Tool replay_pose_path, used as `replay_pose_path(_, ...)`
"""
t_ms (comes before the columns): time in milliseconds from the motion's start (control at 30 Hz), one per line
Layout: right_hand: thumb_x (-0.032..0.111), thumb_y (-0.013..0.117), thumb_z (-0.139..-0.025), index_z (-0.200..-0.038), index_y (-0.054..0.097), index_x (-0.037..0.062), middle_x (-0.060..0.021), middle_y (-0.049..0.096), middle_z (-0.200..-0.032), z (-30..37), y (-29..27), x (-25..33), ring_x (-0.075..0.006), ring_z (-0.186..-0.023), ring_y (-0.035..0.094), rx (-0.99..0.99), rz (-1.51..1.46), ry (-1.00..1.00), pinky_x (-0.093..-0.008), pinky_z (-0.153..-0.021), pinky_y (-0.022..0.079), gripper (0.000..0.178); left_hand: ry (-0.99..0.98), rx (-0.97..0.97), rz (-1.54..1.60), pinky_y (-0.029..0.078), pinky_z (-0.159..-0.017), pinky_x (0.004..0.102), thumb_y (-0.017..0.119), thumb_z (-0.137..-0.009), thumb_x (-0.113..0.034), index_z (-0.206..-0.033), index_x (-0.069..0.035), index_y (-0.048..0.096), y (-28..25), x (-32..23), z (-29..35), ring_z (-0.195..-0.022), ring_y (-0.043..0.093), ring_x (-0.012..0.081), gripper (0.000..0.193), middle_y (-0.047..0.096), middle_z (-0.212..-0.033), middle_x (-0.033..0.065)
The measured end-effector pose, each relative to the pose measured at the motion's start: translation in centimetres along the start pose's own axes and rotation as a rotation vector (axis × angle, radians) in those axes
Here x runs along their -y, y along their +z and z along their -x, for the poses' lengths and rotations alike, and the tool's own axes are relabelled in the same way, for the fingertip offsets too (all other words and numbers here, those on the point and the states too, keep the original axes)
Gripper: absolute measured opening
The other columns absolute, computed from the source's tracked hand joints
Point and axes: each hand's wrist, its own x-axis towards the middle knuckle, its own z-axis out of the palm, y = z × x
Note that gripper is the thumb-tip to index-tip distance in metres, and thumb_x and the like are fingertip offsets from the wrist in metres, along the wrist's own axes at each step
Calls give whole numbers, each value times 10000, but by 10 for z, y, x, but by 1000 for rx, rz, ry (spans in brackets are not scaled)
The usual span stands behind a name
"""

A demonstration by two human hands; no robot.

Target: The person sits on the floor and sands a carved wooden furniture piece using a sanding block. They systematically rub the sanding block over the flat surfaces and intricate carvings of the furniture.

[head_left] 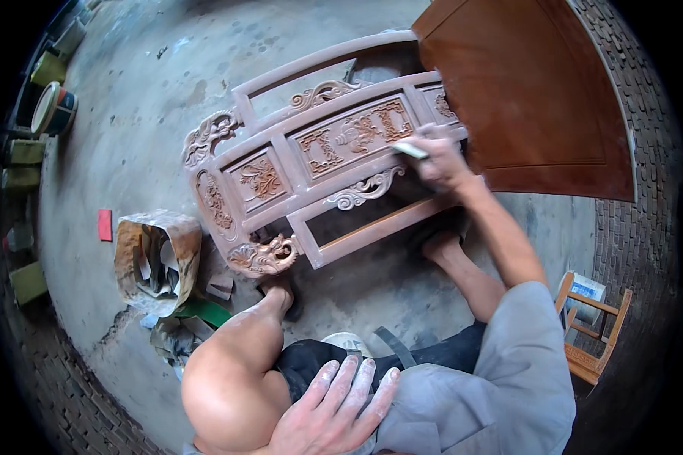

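A carved wooden panel [292, 199] with a dusty, pale reddish-brown surface lies tilted in front of me, its scrollwork and floral reliefs facing up. My right hand [442, 161], slightly blurred, is closed round a small pale flat strip [410, 150] at the panel's right part, near the lower rail of the middle carving. What the strip is made of does not show clearly. My left hand [334, 413] lies in my lap, fingers stretched and spread, white dust on them, holding nothing.
A large brown board [531, 98] stands at the panel's right end. Left of the panel are an open bag [129, 280] of scraps and a red flat piece [105, 224] on the floor. A bucket [54, 109] stands far left; a small wooden stool [593, 330] sits at right.
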Motion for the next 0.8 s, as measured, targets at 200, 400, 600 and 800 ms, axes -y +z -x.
replay_pose_path(200,122,690,-806,-1067,814,165,-70,780,-913,-13,65,72,-289,-914,703,-109,-83,-92,-427,-920,511,293,-140,3,313,519,-1075,425,658,-940,-188,-1435,-86,616,5,-4,7,-1187,681,281,507,707,-1273,121)
replay_pose_path(400,160,755,-788,-1069,815,145,-108,763,-935,-12,76,73,-292,-1023,682,-41,-173,18,-428,-954,500,288,-160,16,335,519,-1078,423,645,-941,-182,-1432,-86,619,0,4,5,-1189,681,278,501,706,-1275,122)
replay_pose_path(600,86,693,-802,-1070,801,149,-101,756,-925,16,37,21,-295,-975,702,-142,63,71,-420,-924,529,295,314,111,-107,519,-1080,421,631,-942,-177,-1430,-86,621,4,-3,9,-1190,681,275,497,706,-1277,124)
replay_pose_path(800,133,700,-774,-1025,806,152,-73,763,-942,-16,68,78,-267,-1047,689,-184,-9,-62,-421,-1010,451,273,572,222,-345,518,-1082,418,618,-943,-172,-1428,-86,623,25,-16,10,-1192,681,273,492,705,-1280,125)
